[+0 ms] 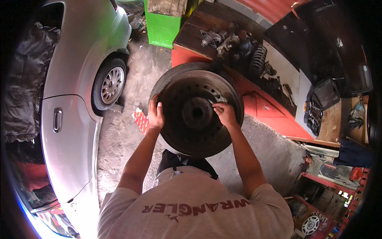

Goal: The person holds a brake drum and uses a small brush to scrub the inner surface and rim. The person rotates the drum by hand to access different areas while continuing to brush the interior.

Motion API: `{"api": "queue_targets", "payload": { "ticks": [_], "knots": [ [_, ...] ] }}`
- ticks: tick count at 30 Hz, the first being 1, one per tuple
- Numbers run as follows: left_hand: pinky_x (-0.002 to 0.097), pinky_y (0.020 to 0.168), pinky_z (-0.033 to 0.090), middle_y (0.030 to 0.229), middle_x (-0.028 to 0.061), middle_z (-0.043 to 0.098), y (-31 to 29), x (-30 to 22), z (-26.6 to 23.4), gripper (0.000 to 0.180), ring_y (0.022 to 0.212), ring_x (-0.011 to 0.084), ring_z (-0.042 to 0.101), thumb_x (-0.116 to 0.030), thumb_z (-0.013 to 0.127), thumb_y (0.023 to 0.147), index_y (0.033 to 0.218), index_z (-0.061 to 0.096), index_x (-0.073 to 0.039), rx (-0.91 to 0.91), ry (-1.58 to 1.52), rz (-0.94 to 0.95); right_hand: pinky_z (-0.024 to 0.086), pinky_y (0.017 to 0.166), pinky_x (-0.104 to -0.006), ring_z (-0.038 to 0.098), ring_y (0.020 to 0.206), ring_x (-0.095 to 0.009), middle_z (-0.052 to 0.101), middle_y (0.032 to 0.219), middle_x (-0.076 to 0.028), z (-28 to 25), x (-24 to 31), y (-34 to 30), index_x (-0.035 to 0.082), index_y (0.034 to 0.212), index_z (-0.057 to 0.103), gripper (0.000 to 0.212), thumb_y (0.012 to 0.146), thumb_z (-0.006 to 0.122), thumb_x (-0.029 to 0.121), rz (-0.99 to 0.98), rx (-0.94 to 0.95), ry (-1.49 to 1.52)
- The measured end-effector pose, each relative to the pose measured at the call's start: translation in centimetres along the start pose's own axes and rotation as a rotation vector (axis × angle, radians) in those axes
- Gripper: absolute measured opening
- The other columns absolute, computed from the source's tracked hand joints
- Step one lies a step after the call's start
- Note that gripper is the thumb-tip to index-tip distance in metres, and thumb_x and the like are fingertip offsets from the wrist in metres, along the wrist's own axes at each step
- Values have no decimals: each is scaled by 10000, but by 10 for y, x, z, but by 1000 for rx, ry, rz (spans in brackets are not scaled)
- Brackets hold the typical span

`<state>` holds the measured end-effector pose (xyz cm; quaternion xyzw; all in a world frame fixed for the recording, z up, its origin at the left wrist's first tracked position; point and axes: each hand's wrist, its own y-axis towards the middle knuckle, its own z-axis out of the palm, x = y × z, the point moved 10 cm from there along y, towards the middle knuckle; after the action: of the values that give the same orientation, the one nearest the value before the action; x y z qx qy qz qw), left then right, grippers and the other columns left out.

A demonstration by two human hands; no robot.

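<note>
In front of my body is a dark, dirty steel wheel [185,140], its dished inside facing up. It has a ring of small holes and a round centre with a dark bore. My left hand [156,113] grips the wheel's left edge, thumb on the inner side and fingers partly hidden by the rim. Over the right part of the dish, my right hand [225,113] is closed in a pinch near the centre. What it pinches, if anything, is too small to make out. A pale patch shows beside its fingertips, close to the holes.
A silver car [71,79] with an alloy wheel [112,85] stands at left. Beyond my wheel, a red workbench [260,105] carries greasy parts and a coil spring [258,59]. An open tool case [314,113] lies at right. A green box [162,30] stands far back.
</note>
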<state>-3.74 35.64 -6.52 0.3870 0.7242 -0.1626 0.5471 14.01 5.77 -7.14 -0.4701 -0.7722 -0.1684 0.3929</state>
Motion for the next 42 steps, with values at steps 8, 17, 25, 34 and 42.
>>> {"api": "queue_targets", "payload": {
  "ticks": [8,17,25,34,42],
  "knots": [
    [423,1083,354,1327,234,530,0,-8,4,507,1261,390,482,-356,437,1007,1348,479,16,13,72,-50,527,845,-389,672,962,-337,701,1014,-154,-13,0,9,68,1009,713,142,883,654,98,-45,-134,-44],
    [407,1090,344,1345,232,531,-2,7,7,606,1295,348,476,-440,444,996,1362,465,42,37,155,-11,535,812,-368,687,944,-314,702,1022,-162,13,-13,-7,56,1031,700,158,888,643,90,4,-153,-4],
    [411,1100,337,1376,208,511,-6,16,5,651,1301,352,463,-455,502,973,1402,420,27,25,-23,32,532,819,-365,685,952,-309,702,1006,-154,-2,-20,-13,27,1019,686,141,896,620,47,69,-167,70],
    [407,1092,351,1371,228,512,-8,21,2,694,1295,357,481,-494,508,959,1409,409,24,38,15,26,517,795,-352,678,895,-294,695,965,-141,12,-35,-41,40,1004,684,117,905,621,36,197,-171,386],
    [406,1095,347,1370,234,508,-7,25,4,726,1308,364,467,-525,507,951,1414,405,24,58,95,-11,521,736,-348,673,851,-262,690,954,-135,22,-25,-34,53,967,686,98,878,654,26,145,-87,251]
  ]
}}
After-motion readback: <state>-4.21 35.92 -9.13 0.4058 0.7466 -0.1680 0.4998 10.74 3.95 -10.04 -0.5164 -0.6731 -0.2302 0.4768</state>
